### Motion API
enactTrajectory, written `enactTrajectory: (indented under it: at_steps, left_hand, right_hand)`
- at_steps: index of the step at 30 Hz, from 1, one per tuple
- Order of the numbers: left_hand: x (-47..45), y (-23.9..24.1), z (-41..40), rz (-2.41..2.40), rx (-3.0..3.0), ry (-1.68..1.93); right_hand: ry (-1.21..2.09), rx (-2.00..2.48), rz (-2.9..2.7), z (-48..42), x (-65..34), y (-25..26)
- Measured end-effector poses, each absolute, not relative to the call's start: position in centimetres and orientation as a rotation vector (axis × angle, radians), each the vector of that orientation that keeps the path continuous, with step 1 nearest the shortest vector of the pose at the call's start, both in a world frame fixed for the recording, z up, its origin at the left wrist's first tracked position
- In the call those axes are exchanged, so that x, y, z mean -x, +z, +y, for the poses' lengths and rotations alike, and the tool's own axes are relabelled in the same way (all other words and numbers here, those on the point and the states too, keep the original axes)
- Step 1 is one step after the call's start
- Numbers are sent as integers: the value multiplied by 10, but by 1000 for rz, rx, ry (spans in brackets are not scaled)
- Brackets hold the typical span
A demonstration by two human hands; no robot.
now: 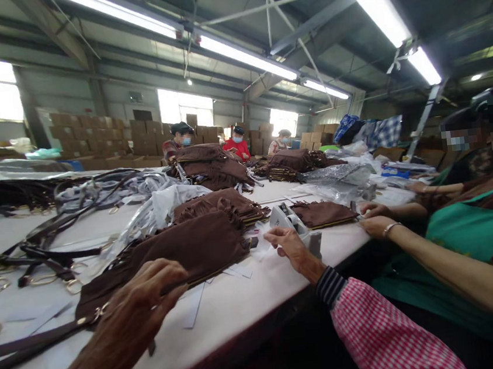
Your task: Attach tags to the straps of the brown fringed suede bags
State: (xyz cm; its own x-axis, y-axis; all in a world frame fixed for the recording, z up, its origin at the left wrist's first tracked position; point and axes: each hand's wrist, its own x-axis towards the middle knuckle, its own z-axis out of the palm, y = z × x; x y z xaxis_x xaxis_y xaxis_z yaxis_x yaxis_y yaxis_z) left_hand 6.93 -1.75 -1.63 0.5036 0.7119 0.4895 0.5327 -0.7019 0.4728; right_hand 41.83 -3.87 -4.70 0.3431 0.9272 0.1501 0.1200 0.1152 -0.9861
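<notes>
The left hand [152, 294] bends its fingers at the near edge of a brown fringed bag [200, 242] on the white table [224, 310]; whether it grips is unclear, and its forearm is cut off below. The right hand [295, 250] has thumb and forefinger close together, any contents indistinct, partly covering a pale dispenser [281, 216]. Stacked brown bags [217, 204] lie behind.
</notes>
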Motion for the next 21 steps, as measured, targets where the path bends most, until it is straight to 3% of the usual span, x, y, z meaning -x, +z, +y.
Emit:
enactTrajectory:
  at_steps: [7,13,21]
  left_hand:
    - [-145,-17,-30,775,-1707,857]
    - [-113,-36,-45,848,-1372,799]
    - [-53,-58,-95,936,-1417,782]
  right_hand:
    - [1361,1016,-1095,-67,-336,-24]
    - [1374,948,-1154,-82,-285,-37]
    - [1375,1059,-1311,-100,-229,-57]
